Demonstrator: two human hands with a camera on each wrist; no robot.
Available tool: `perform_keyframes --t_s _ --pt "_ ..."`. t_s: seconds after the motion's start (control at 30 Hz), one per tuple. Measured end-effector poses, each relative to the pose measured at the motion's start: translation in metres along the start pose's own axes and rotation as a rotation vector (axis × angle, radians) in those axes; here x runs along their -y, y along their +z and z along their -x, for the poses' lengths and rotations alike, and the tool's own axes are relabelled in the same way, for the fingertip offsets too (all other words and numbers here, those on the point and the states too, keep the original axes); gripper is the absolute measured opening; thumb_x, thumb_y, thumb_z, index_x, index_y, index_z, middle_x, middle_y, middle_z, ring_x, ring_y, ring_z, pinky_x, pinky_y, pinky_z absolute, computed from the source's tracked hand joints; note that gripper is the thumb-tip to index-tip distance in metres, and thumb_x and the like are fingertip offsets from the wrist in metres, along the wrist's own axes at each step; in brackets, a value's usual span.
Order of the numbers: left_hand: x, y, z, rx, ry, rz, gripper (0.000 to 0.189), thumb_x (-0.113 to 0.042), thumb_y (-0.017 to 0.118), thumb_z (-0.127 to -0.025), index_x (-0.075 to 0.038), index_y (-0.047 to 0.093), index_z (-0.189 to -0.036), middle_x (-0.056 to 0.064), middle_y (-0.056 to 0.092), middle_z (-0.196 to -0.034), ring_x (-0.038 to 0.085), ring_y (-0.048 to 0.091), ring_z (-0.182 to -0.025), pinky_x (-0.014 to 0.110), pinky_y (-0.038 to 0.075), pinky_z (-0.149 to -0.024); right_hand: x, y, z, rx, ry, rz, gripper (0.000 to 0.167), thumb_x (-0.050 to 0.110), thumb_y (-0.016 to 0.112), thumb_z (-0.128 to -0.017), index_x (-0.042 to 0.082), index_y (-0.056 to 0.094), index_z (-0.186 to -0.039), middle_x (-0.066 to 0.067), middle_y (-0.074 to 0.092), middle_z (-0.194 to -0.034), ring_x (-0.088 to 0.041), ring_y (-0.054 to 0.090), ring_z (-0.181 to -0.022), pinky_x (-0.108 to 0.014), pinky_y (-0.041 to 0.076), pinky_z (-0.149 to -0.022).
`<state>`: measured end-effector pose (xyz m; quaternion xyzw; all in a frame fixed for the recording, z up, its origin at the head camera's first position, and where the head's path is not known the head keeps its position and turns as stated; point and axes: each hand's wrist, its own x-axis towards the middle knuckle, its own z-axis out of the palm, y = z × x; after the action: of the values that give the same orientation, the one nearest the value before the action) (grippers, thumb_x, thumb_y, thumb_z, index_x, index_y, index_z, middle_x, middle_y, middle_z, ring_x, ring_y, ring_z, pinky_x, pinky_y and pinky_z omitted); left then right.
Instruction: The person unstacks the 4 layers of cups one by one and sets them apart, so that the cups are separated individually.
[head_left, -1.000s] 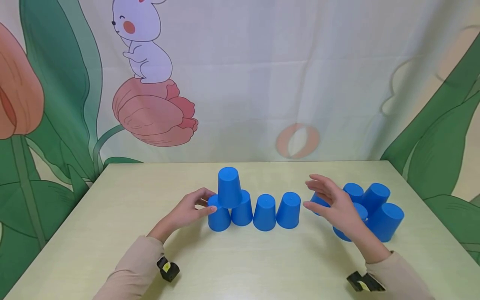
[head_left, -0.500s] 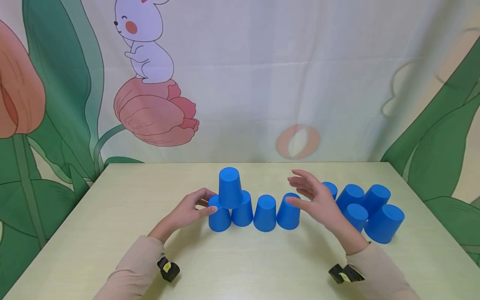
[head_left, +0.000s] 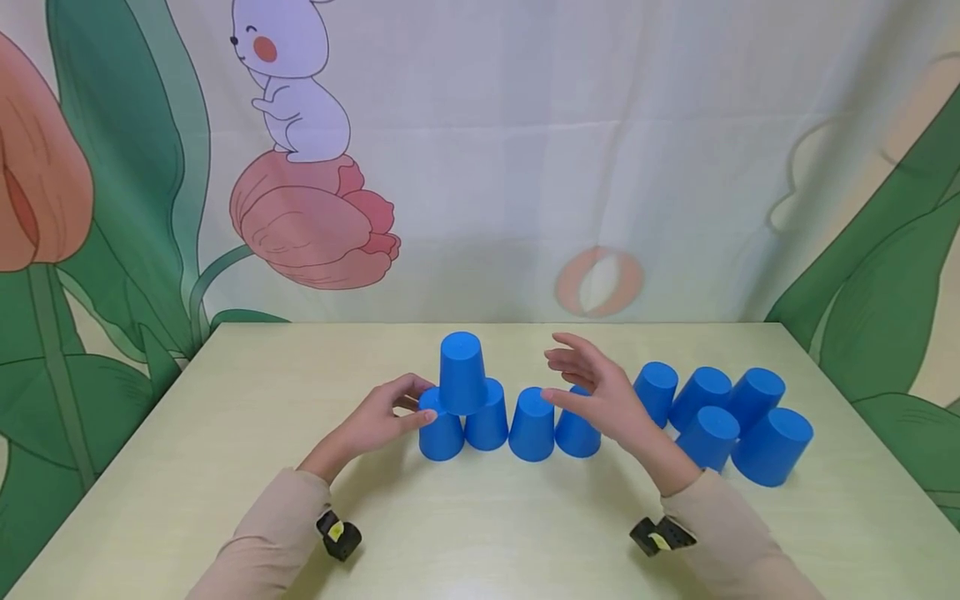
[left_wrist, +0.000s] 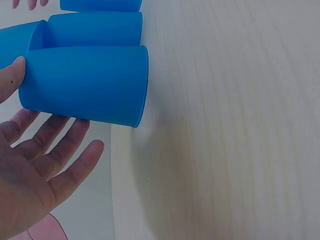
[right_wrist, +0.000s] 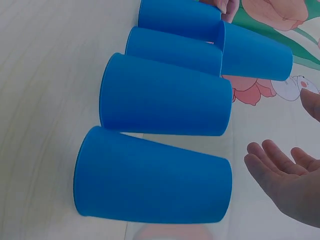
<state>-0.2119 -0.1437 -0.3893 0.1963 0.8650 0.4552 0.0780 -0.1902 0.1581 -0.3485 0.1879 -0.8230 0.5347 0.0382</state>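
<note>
Four-in-line blue plastic cups stand upside down as a row on the table. My left hand holds the leftmost cup, with the thumb on its near side and the fingers at its far side. Another blue cup rests upside down across the leftmost cup and its neighbour. To the right stand a third cup and an end cup. My right hand hovers over these two, palm facing left, fingers spread and holding nothing; it partly covers the end cup in the head view.
Several more upside-down blue cups stand grouped at the right of the pale wooden table. A printed curtain hangs behind the table's back edge. Small black cameras are strapped to both wrists.
My right hand has moved left, away from the grouped cups to above the right end of the row. My left hand stays at the leftmost cup, and the cups have not moved.
</note>
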Motion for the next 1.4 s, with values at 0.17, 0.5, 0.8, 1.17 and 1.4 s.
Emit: perform_keyframes --t_s 0.17,0.5,0.8,1.17,1.4 --pt "0.000 0.000 0.000 0.001 0.001 -0.002 0.038 -0.024 0.063 -0.086 -0.005 0.051 -0.117 0.009 0.058 -0.110 0.028 0.055 -0.101 0.040 0.049 -0.081 0.000 0.009 -0.007 0.028 -0.021 -0.036 0.066 0.013 0.068 -0.082 0.010 0.033 -0.138 -0.017 0.050 -0.128 -0.030 0.048 -0.117 -0.042 0.037 -0.097" --pt "0.000 0.001 -0.003 0.006 -0.006 0.012 0.040 -0.027 0.064 -0.086 -0.006 0.052 -0.117 0.009 0.058 -0.110 0.027 0.055 -0.101 0.039 0.049 -0.080 0.000 0.029 -0.018 0.072 -0.041 -0.048 0.073 0.014 0.069 -0.082 0.015 0.028 -0.142 -0.015 0.049 -0.130 -0.029 0.048 -0.118 -0.044 0.038 -0.096" --pt "0.002 0.002 -0.002 -0.002 -0.009 -0.001 0.040 -0.026 0.064 -0.085 -0.005 0.052 -0.117 0.009 0.058 -0.110 0.028 0.055 -0.101 0.040 0.049 -0.081 0.004 0.048 -0.025 0.100 -0.036 -0.049 0.078 0.020 0.071 -0.080 0.019 0.024 -0.143 -0.015 0.046 -0.133 -0.030 0.046 -0.120 -0.045 0.037 -0.097" --pt "0.002 0.001 -0.001 0.003 -0.009 -0.007 0.042 -0.029 0.063 -0.085 -0.006 0.051 -0.118 0.009 0.058 -0.111 0.028 0.055 -0.102 0.043 0.048 -0.083 0.005 0.068 -0.031 0.112 -0.005 -0.040 0.079 0.025 0.072 -0.078 0.020 0.025 -0.142 -0.011 0.046 -0.134 -0.029 0.046 -0.120 -0.044 0.038 -0.096" --pt "0.001 -0.001 -0.001 0.010 -0.004 0.002 0.041 -0.029 0.063 -0.086 -0.006 0.051 -0.118 0.009 0.058 -0.111 0.028 0.055 -0.102 0.042 0.048 -0.081 0.008 0.074 -0.033 0.095 0.012 -0.024 0.077 0.028 0.073 -0.077 0.021 0.030 -0.140 -0.009 0.047 -0.134 -0.030 0.047 -0.119 -0.047 0.038 -0.095"
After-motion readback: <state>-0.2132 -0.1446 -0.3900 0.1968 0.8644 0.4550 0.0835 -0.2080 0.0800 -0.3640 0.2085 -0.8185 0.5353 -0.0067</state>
